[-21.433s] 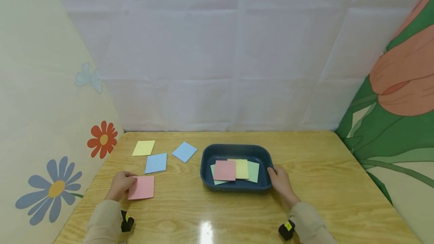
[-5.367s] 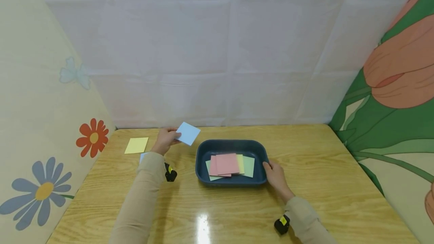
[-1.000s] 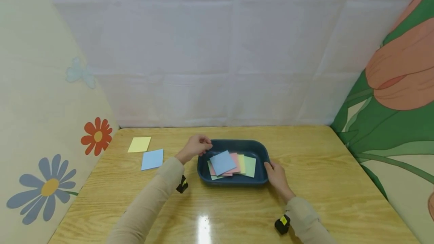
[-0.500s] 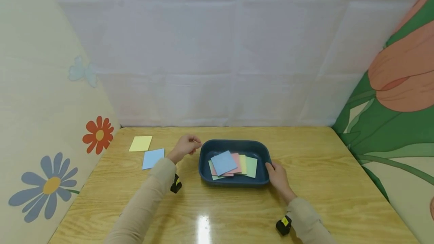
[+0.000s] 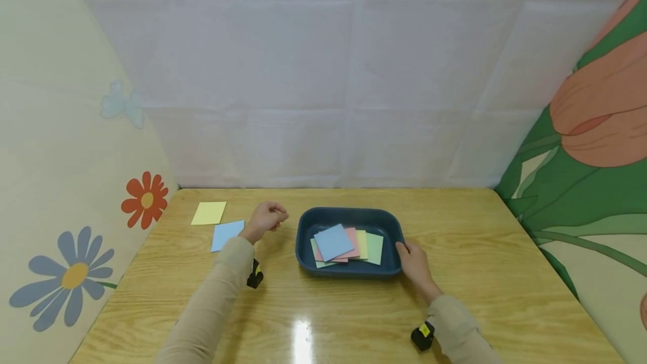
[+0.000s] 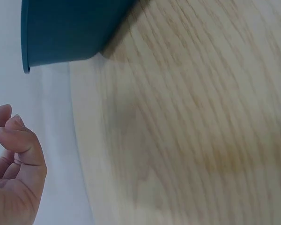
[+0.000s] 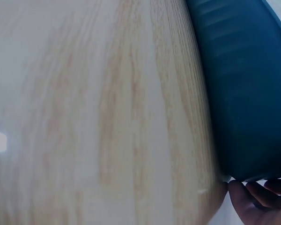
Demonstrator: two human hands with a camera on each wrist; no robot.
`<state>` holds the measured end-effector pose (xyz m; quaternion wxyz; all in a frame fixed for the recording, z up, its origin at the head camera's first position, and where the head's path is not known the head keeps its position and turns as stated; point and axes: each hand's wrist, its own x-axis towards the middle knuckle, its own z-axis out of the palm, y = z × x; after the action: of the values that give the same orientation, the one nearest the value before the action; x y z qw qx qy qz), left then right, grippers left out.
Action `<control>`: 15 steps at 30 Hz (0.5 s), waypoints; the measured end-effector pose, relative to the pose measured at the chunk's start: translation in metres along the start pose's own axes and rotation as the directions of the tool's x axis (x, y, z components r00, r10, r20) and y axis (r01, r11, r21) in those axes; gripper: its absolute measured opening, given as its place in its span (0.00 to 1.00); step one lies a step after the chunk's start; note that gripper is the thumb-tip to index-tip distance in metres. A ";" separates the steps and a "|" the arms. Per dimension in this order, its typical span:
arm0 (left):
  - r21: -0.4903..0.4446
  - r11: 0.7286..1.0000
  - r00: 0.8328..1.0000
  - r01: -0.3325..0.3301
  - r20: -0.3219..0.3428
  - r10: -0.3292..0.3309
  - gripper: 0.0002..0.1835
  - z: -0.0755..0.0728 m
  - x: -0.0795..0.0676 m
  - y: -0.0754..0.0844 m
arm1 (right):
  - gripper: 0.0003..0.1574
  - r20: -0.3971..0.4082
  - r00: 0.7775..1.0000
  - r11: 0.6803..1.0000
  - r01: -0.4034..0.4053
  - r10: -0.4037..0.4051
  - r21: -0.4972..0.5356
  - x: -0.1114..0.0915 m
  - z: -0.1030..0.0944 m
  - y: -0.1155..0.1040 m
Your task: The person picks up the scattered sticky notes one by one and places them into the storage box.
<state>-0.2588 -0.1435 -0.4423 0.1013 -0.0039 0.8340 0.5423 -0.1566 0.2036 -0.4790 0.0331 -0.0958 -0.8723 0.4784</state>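
Observation:
In the head view my left hand [image 5: 264, 221] hovers left of the dark blue tray [image 5: 349, 271], its fingers loosely curled with nothing in them. Its wrist overlaps a blue sticky note [image 5: 226, 235] on the table. A yellow sticky note [image 5: 209, 213] lies just behind that one. My right hand [image 5: 415, 263] grips the tray's right end, thumb over the rim; the right wrist view has its fingers [image 7: 246, 201] against the tray wall. Inside the tray, another blue sticky note [image 5: 333, 242] tops overlapping pink [image 5: 354, 242], yellow [image 5: 362, 244] and green notes [image 5: 374, 249].
The wooden table [image 5: 323, 308] ends at a white cloth backdrop [image 5: 323, 100]. Flower-printed panels stand at both sides. A black wrist camera [image 5: 255, 274] sits at the left cuff, another at the right.
Over the earlier frames, a pink note and then a blue one went from the table into the tray. My left hand has since drawn back leftward; the right keeps its grip.

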 end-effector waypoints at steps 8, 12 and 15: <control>0.027 0.999 0.998 0.028 -0.056 -0.026 0.09 -0.016 -0.001 -0.013 | 0.22 0.004 1.000 1.000 0.001 -0.001 0.001 0.000 0.000 0.001; 0.045 0.997 0.996 0.057 -0.077 -0.054 0.10 -0.023 0.001 -0.022 | 0.22 0.002 1.000 1.000 -0.002 0.002 -0.006 0.001 0.001 0.001; 0.060 0.996 0.994 0.068 -0.088 -0.063 0.10 -0.028 0.002 -0.027 | 0.22 0.001 1.000 1.000 -0.005 0.005 -0.010 0.001 0.000 0.001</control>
<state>-0.2619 -0.1802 -0.4563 0.0831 -0.0515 0.8536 0.5117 -0.1571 0.2035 -0.4797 0.0309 -0.0980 -0.8744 0.4742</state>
